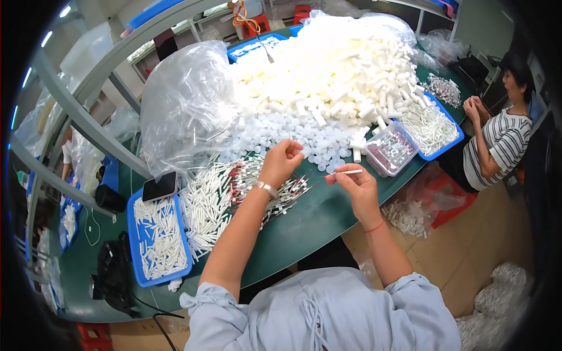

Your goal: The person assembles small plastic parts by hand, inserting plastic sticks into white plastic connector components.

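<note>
My right hand (358,187) pinches a thin white stick (350,172) between thumb and fingers, above the green table edge; something small and reddish shows at the fingertips. Curled inward, my left hand (281,164) hovers over the near side of a heap of translucent round caps (316,138); whatever its fingers hold, if anything, is too small to make out. Below that hand lie thin wire-like pieces with red and white parts (287,193). Loose white sticks (205,205) are piled to the left of them.
Behind the caps rises a big mound of white cylinders (328,76). A blue tray of white sticks (189,248) with a phone (160,187) stands left; a clear box (392,149) and another blue tray (433,157) stand right. A person (497,128) sits at the right.
</note>
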`<control>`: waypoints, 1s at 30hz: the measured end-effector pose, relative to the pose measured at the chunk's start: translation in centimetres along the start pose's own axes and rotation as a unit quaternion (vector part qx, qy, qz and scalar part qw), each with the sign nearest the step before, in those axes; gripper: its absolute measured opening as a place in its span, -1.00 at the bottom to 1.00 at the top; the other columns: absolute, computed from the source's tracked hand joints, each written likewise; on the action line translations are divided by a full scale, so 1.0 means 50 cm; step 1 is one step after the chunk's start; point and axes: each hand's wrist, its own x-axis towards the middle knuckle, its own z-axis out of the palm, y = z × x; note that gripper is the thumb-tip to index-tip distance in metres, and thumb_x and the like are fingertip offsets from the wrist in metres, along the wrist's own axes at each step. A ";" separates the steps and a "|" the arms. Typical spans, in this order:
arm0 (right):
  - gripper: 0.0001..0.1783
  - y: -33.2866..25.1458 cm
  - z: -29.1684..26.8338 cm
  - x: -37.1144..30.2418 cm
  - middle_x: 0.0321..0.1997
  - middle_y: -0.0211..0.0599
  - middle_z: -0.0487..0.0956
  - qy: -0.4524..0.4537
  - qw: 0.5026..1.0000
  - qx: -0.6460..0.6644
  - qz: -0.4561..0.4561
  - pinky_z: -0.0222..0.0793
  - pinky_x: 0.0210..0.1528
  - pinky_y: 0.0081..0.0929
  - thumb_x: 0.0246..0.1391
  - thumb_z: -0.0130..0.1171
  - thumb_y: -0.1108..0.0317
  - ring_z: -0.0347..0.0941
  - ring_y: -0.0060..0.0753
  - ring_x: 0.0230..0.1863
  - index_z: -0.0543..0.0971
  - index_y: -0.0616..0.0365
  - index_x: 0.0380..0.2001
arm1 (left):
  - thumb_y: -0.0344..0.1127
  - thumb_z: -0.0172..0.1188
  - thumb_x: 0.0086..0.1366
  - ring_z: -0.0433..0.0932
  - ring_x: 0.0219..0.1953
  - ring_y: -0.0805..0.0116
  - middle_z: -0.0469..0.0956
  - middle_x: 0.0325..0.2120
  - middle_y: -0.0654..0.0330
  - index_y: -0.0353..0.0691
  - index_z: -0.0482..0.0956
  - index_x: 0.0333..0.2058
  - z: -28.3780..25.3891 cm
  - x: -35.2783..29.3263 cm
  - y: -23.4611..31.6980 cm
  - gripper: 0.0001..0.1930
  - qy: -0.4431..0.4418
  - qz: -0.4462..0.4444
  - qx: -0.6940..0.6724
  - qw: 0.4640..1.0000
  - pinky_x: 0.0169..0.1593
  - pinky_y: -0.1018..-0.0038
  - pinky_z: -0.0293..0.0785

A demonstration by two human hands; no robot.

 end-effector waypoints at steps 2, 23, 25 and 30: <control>-0.85 -0.002 0.011 0.001 -0.26 -0.24 0.61 -0.019 0.997 0.070 -0.010 0.43 -0.09 -0.54 0.12 0.17 0.49 0.55 -0.44 -0.23 0.56 0.25 -0.21 | -0.37 0.23 0.21 0.57 -0.36 0.53 0.60 -0.40 0.24 -0.34 0.56 -0.11 -0.013 -0.052 0.037 -0.72 -0.044 -0.076 -0.167 0.982 -0.25 0.61 0.50; -0.82 -0.013 0.053 -0.054 -0.30 -0.39 0.65 -0.053 0.947 -0.253 -0.192 0.35 0.01 -0.48 -0.05 0.33 0.49 0.52 -0.41 -0.22 0.65 0.10 -0.30 | -0.43 0.11 0.33 0.58 -0.10 0.38 0.56 -0.09 0.06 -0.43 0.46 0.05 -0.013 -0.255 0.090 -0.66 0.009 -0.158 -0.497 0.853 0.03 0.52 0.54; -0.83 -0.011 0.050 -0.050 -0.31 -0.41 0.65 -0.062 0.939 -0.262 -0.216 0.33 0.04 -0.41 -0.06 0.33 0.48 0.52 -0.39 -0.22 0.65 0.09 -0.32 | -0.43 0.12 0.33 0.58 -0.11 0.37 0.57 -0.10 0.07 -0.43 0.47 0.04 -0.012 -0.258 0.089 -0.67 0.010 -0.159 -0.498 0.853 0.02 0.52 0.54; -0.85 -0.017 0.050 -0.052 -0.35 -0.43 0.64 -0.080 0.925 -0.285 -0.239 0.29 0.10 -0.26 -0.08 0.34 0.47 0.52 -0.37 -0.24 0.65 0.06 -0.36 | -0.41 0.14 0.31 0.59 -0.14 0.38 0.58 -0.15 0.10 -0.42 0.50 -0.01 -0.013 -0.267 0.081 -0.69 -0.007 -0.166 -0.489 0.856 -0.01 0.51 0.56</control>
